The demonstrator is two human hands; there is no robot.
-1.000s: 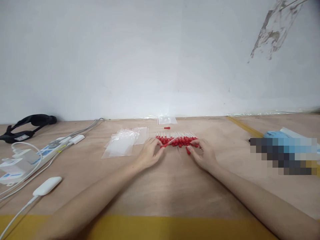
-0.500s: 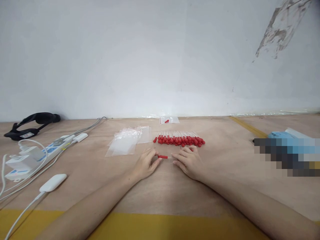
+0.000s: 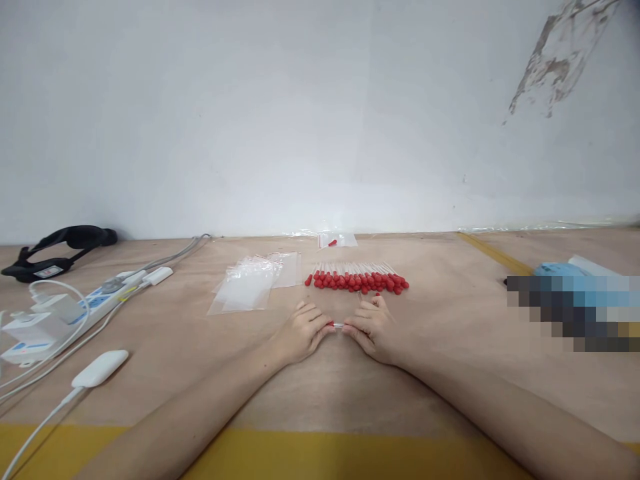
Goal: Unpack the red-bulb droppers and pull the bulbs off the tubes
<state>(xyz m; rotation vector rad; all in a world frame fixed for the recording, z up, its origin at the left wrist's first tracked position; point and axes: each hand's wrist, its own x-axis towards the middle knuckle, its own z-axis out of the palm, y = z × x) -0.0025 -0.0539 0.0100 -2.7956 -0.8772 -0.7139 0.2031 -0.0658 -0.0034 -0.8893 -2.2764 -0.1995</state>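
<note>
Hands, left [image 3: 304,330] and right [image 3: 373,328], pinch one red-capped dropper [image 3: 335,325]; dropper row [image 3: 357,279] beyond, clear bags [image 3: 247,288] left; power strip [image 3: 95,299] labels unreadable.

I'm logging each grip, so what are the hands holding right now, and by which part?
One dropper, held between both hands: the left hand pinches its red bulb end, the right hand its clear tube end.

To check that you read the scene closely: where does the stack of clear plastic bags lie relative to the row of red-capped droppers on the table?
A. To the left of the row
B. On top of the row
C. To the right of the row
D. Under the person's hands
A: the clear plastic bags lie flat on the table, left of the row of red-capped droppers.
</note>
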